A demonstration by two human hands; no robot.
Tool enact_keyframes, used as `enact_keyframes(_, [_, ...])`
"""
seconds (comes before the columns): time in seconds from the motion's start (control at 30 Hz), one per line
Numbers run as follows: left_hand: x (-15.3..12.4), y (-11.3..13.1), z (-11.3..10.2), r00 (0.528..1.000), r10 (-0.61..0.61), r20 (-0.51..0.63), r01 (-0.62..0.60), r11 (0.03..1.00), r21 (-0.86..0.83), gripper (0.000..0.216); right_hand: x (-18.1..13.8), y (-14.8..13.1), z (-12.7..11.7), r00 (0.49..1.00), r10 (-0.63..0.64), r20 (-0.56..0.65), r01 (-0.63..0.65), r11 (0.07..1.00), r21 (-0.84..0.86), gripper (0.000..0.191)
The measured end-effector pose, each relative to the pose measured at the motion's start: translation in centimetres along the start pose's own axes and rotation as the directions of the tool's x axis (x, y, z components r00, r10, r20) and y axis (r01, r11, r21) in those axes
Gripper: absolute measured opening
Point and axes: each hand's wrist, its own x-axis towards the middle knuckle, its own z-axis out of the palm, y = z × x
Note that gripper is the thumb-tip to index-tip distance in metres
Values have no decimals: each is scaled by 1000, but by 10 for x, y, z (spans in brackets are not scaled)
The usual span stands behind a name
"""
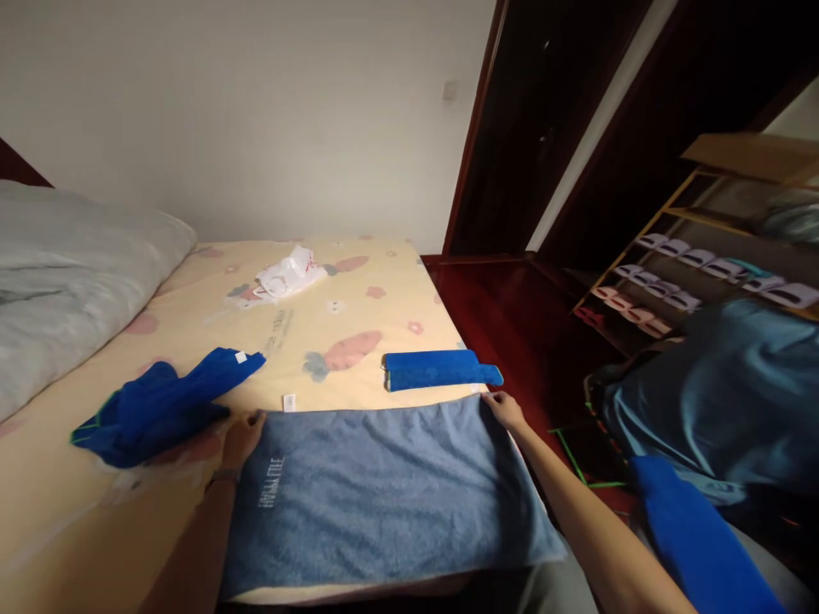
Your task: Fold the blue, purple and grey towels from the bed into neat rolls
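A grey-blue towel [384, 495] lies spread flat on the bed's yellow patterned sheet [358, 298], near the front edge. My left hand [241, 442] pinches its far left corner. My right hand [505, 409] pinches its far right corner. Just beyond the towel sits a rolled bright blue towel [438, 369]. A crumpled bright blue towel [159, 405] lies left of my left hand.
A grey pillow or duvet [70, 273] covers the bed's left side. A white plastic bag [287, 275] lies farther back. Right of the bed is dark red floor, a shoe rack [697, 281] with slippers, and blue fabric [717, 418].
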Motion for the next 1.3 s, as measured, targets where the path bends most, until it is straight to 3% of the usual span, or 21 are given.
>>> enact_keyframes(0.13, [0, -5, -1, 995, -63, -79, 66, 997, 37, 48, 7, -1, 3, 998, -20, -54, 19, 999, -30, 36])
enact_keyframes(0.27, [-7, 7, 7, 985, -109, -132, 118, 991, 66, 48, 5, -11, 10, 998, -5, -63, 1, 998, -66, 36])
enact_keyframes(0.5, [-33, 18, 13, 960, -94, -265, 133, 982, 133, 44, -15, -16, 10, 995, 55, -86, -69, 983, -169, 50])
enact_keyframes(0.73, [-26, 26, 1, 941, -205, -271, 232, 970, 75, 48, -12, -37, 14, 986, 37, -164, -67, 981, -183, 59])
enact_keyframes(0.87, [-28, 28, 2, 963, -160, -216, 185, 978, 99, 45, -13, -41, 14, 988, 74, -138, -98, 980, -172, 57])
enact_keyframes(0.93, [-40, 23, 6, 960, -99, -262, 136, 983, 127, 47, -22, -39, 12, 985, 91, -146, -115, 980, -162, 58])
enact_keyframes(1.0, [-61, 13, 11, 944, 18, -329, 41, 984, 171, 49, -42, -30, 9, 980, 54, -190, -88, 981, -173, 57])
enact_keyframes(1.1, [-107, -13, 20, 918, 244, -313, -180, 958, 221, 49, -96, 1, 7, 939, -242, -244, 170, 944, -282, 54])
enact_keyframes(1.17, [-142, -33, 27, 908, 341, -244, -287, 929, 232, 50, -143, 31, 7, 891, -434, -134, 376, 870, -319, 49])
enact_keyframes(1.23, [-173, -50, 34, 909, 386, -157, -343, 908, 241, 52, -187, 64, 6, 840, -538, 65, 531, 794, -295, 43])
enact_keyframes(1.3, [-196, -63, 40, 909, 410, -73, -379, 888, 262, 53, -218, 90, 5, 842, -530, 100, 535, 798, -276, 40])
